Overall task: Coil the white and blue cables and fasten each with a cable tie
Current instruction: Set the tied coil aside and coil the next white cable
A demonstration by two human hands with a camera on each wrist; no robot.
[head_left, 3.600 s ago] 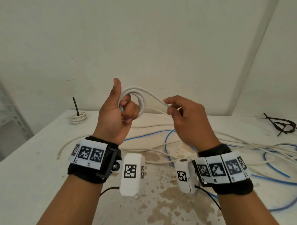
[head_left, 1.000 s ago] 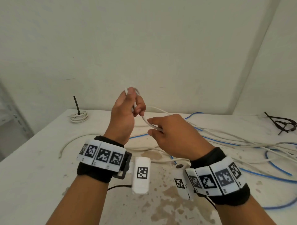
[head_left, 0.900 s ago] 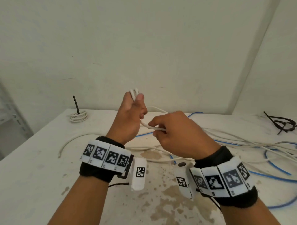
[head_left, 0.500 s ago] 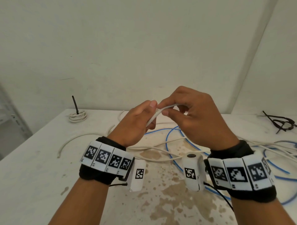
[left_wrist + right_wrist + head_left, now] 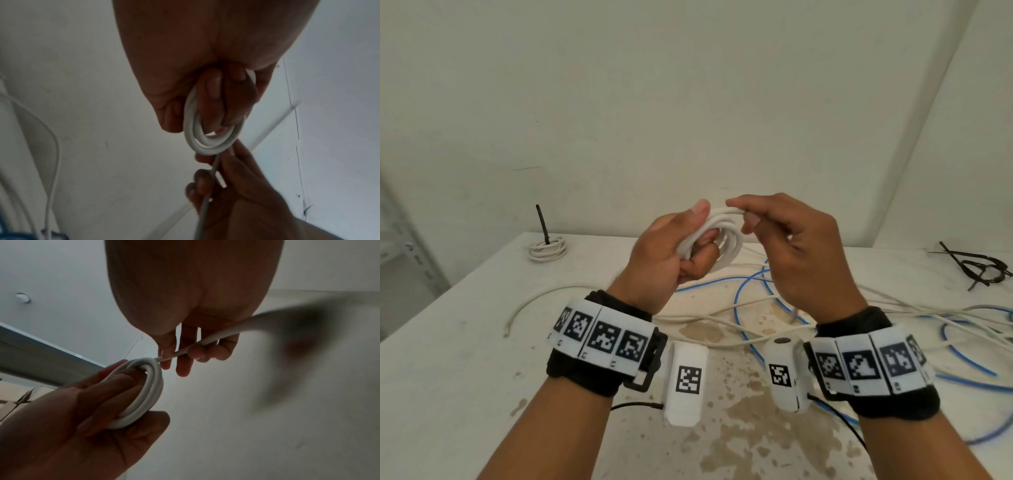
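Above the table my left hand [image 5: 681, 246] grips a small coil of white cable [image 5: 722, 236], thumb on top and fingers through the loops. The same coil [image 5: 203, 138] fills the left wrist view and shows as a tight bundle [image 5: 144, 391] in the right wrist view. My right hand [image 5: 763, 222] pinches the free run of white cable [image 5: 205, 340] just beside the coil's top. Loose blue cable [image 5: 750, 291] and more white cable [image 5: 722, 322] lie on the table under my hands. Black cable ties [image 5: 976, 265] sit at the far right.
A finished white coil with a black tie sticking up [image 5: 548, 248] rests at the table's back left corner. The white table [image 5: 448, 359] is stained brown near the front. A grey shelf frame [image 5: 400, 240] stands at the left; walls close the back.
Over the last half second both hands rose slightly and another turn was laid on; the coil in my left hand is now thicker. My right hand slid up to the coil's top.
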